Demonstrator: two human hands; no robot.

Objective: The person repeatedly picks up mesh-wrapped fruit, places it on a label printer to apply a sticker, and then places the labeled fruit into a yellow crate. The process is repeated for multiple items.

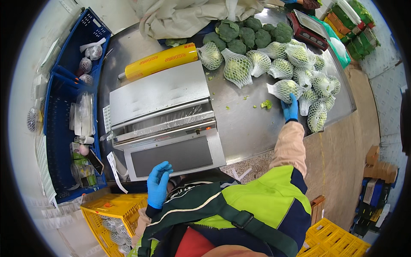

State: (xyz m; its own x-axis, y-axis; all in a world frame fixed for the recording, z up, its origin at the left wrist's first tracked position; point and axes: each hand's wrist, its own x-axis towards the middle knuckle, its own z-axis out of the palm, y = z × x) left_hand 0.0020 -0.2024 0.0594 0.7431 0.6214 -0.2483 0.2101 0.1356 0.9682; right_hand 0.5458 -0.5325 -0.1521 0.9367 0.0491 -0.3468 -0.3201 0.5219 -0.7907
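Observation:
My right hand, in a blue glove, grips the near side of a pale green vegetable head in a white foam net. This head lies at the near left of a group of similar netted heads on the steel table. Behind them is a pile of bare broccoli heads. My left hand, also gloved in blue, is empty with its fingers loosely curved and the thumb apart. It is nearest to the dark plate at the front of a film-wrapping machine.
A yellow film roll lies behind the machine. Blue crates stand on the left, a yellow crate at lower left. At the table's far right are a red scale and another person's gloved hand. Green scraps dot the steel.

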